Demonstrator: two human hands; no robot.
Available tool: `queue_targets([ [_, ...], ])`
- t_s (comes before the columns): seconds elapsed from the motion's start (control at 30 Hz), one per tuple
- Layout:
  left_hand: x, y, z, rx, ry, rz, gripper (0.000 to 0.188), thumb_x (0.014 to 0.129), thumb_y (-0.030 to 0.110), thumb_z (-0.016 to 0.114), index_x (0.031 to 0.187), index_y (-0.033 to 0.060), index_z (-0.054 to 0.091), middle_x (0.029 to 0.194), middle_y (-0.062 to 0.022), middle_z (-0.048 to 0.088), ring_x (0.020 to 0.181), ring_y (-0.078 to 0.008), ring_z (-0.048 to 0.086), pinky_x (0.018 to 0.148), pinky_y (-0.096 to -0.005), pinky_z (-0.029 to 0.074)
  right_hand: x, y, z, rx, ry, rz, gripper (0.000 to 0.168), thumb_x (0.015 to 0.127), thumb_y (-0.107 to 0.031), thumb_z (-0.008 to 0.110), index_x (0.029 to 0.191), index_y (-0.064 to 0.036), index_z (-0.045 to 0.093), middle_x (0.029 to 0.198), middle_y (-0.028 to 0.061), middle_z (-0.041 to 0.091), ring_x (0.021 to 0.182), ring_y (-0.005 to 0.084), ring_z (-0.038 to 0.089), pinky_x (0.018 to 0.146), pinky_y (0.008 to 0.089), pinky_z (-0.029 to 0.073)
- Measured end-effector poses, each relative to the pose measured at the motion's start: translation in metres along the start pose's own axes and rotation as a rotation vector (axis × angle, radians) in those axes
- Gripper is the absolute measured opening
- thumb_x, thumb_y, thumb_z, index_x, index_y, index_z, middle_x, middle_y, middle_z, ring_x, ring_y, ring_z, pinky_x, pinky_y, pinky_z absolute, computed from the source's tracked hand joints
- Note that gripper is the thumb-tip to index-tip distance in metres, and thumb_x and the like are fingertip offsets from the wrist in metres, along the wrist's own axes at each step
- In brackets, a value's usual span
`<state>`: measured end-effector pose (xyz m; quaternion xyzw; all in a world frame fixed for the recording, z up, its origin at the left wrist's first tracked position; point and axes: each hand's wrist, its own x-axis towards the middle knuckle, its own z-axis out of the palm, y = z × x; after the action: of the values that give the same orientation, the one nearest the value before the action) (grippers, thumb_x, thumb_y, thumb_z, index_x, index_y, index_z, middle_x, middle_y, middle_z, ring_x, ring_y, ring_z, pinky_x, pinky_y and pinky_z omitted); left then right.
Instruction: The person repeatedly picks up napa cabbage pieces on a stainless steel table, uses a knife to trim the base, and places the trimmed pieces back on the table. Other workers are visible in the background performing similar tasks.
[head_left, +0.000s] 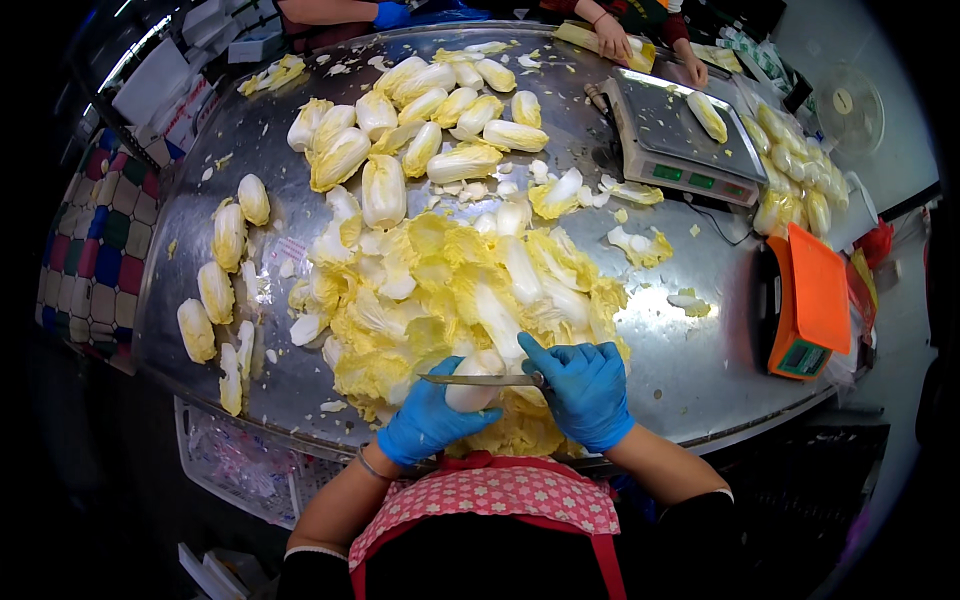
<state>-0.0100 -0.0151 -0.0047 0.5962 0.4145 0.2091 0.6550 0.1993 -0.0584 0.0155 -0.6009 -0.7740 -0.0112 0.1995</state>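
My left hand (435, 420), in a blue glove, grips a small napa cabbage (472, 394) with its white base facing up and toward me. A knife (487, 379) lies across that base, its blade pointing left. The gloved fingers of my right hand (585, 394) are wrapped around the knife's handle, with the index finger raised off it. Under and beyond both hands spreads a large heap of loose yellow and white cabbage leaves (420, 300). Whether the blade has entered the cabbage I cannot tell.
On the metal table (697, 375) several trimmed cabbages (420, 90) lie at the back, more (217, 292) at left. A weighing scale (690, 135) bears one cabbage; an orange scale (814, 300) stands right. Bagged cabbages (795, 165) are beyond. Two other people's hands (613, 37) (391, 15) show across the table.
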Motion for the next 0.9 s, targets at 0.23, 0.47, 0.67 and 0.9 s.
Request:
queue_targets([
  [0.23, -0.004, 0.007, 0.004, 0.165, 0.003, 0.13, 0.052, 0.072, 0.021, 0.077, 0.112, 0.0011, 0.051, 0.104, -0.0107, 0.061, 0.092, -0.0176, 0.059, 0.077, -0.0315, 0.05, -0.011, 0.007, 0.016, 0.105, 0.098, 0.0, 0.052, 0.068, -0.009, 0.066, 0.119, -0.02, 0.06, 0.073, 0.0028, 0.055, 0.065, 0.0204, 0.054, 0.054, 0.0328, 0.042],
  [0.47, -0.004, 0.0, 0.004, 0.25, 0.011, 0.216, 0.047, 0.071, 0.018, 0.077, 0.109, 0.0022, 0.054, 0.1, -0.0087, 0.063, 0.088, -0.0166, 0.061, 0.077, -0.0313, 0.049, -0.005, -0.003, 0.005, 0.103, 0.039, -0.016, 0.055, 0.068, -0.014, 0.064, 0.123, -0.016, 0.056, 0.074, 0.0003, 0.056, 0.063, 0.0181, 0.054, 0.052, 0.0325, 0.04],
  [0.67, -0.007, -0.002, 0.006, 0.304, 0.105, 0.28, 0.04, 0.068, 0.015, 0.077, 0.101, 0.0017, 0.058, 0.091, -0.0114, 0.064, 0.082, -0.0233, 0.064, 0.073, -0.0321, 0.051, -0.013, -0.003, 0.016, 0.072, 0.003, -0.118, 0.044, 0.07, -0.015, 0.063, 0.114, -0.014, 0.059, 0.061, 0.0012, 0.049, 0.052, 0.0172, 0.049, 0.051, 0.032, 0.036],
  [0.9, -0.012, 0.01, -0.002, 0.461, 0.238, 0.374, 0.043, 0.063, 0.017, 0.078, 0.098, 0.0008, 0.058, 0.085, -0.0142, 0.063, 0.075, -0.0293, 0.064, 0.065, -0.035, 0.051, -0.015, 0.012, 0.031, 0.033, 0.05, -0.07, 0.031, 0.072, -0.014, 0.062, 0.103, -0.013, 0.061, 0.058, 0.0029, 0.047, 0.049, 0.0193, 0.049, 0.047, 0.034, 0.035],
])
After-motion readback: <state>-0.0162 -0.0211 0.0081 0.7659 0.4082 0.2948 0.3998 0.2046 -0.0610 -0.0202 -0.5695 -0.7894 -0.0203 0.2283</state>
